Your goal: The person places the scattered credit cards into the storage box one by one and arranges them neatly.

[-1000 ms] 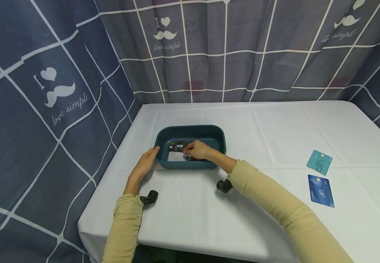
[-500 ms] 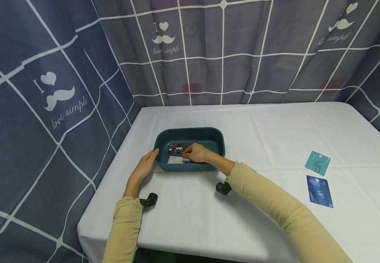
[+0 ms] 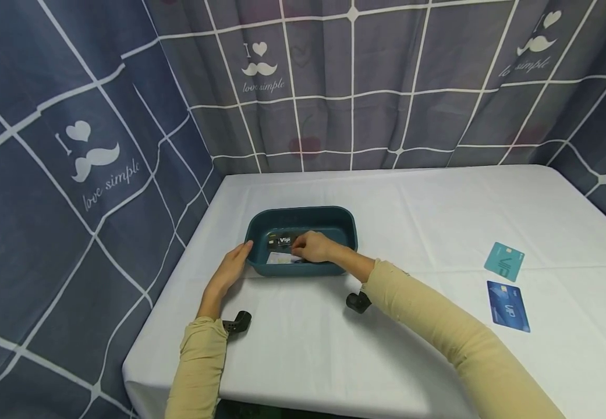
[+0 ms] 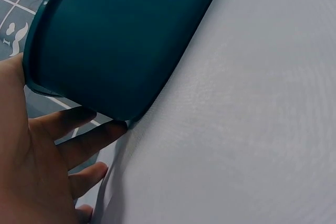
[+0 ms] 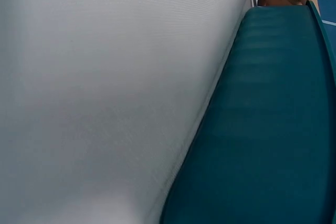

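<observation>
Dark green, a bin [image 3: 298, 269] stands on a white-covered tabletop [image 3: 413, 233], one end grasped in the grip of a person's left hand [image 3: 231, 266]. The right hand [image 3: 314, 246] reaches inside, fingers bent beside a black card [image 3: 279, 242] and a pale card [image 3: 280, 258]; whether that grip pinches either cannot be told. Teal card [image 3: 504, 261] and blue card [image 3: 509, 306] lie well apart, at right.
</observation>
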Motion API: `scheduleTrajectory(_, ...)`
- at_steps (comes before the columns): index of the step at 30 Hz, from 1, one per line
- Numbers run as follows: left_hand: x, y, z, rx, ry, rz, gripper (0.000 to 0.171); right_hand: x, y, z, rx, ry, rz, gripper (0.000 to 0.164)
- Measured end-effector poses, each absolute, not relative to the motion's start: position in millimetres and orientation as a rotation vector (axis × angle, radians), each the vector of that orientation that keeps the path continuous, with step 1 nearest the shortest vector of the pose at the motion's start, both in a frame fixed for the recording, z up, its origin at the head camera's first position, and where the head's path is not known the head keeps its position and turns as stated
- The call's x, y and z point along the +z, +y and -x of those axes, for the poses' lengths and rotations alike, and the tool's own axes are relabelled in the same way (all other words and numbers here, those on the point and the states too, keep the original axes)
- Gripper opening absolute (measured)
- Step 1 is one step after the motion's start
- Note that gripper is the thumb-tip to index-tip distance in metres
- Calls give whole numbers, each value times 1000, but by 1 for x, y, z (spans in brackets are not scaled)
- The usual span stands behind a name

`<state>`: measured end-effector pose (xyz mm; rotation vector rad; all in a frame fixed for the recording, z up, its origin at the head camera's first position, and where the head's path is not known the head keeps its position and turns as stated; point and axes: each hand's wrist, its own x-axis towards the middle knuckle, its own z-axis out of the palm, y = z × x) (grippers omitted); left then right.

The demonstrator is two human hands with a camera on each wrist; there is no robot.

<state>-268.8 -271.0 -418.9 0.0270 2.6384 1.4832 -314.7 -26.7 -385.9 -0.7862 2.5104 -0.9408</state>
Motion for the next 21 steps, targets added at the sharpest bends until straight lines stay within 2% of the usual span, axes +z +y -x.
scheduleTrajectory(4,-418,-270,270,1469,2642,-5,76,-385,-23,315,-972,2521,856,27)
scheduleTrajectory(11,-418,-269,270,1475,2631,-7,77,-384,-11,317,-1084,2531,980,24)
scheduleTrajectory(21,-417,-270,268,1485,2632,-31,76,-380,13,322,-1360,2669,969,19)
